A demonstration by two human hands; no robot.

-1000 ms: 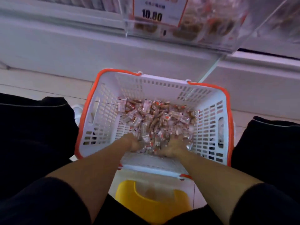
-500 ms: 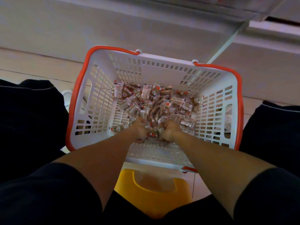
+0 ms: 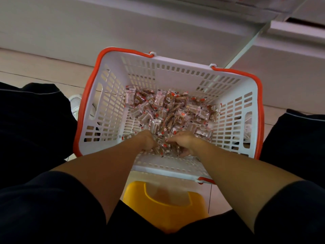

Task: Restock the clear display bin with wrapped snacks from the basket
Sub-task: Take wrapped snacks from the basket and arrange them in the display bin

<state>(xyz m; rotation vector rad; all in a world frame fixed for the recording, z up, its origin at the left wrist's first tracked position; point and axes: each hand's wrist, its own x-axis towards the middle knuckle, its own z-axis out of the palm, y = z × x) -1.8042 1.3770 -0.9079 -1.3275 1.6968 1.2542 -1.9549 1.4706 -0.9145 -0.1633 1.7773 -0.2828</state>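
A white slatted basket (image 3: 109, 110) with an orange rim stands on the floor in front of me. Its bottom holds a heap of small clear-wrapped brown snacks (image 3: 172, 111) with red marks. My left hand (image 3: 146, 141) and my right hand (image 3: 184, 142) are down at the near side of the heap, close together. Both have their fingers curled round a shared bunch of wrapped snacks (image 3: 163, 147) between them. The clear display bin shows only as a sliver of its lower edge (image 3: 274, 2) at the top right.
A yellow plastic stool (image 3: 163, 205) sits under me, just behind the basket's near wall. A white shelf base (image 3: 123, 29) runs across behind the basket. My dark-trousered knees flank the basket on both sides, with tiled floor (image 3: 35, 67) to the left.
My view has tilted down, so the display bin and its price tag have slid out of the top. My hands have drawn together and bunched snacks between them at the basket's near side.
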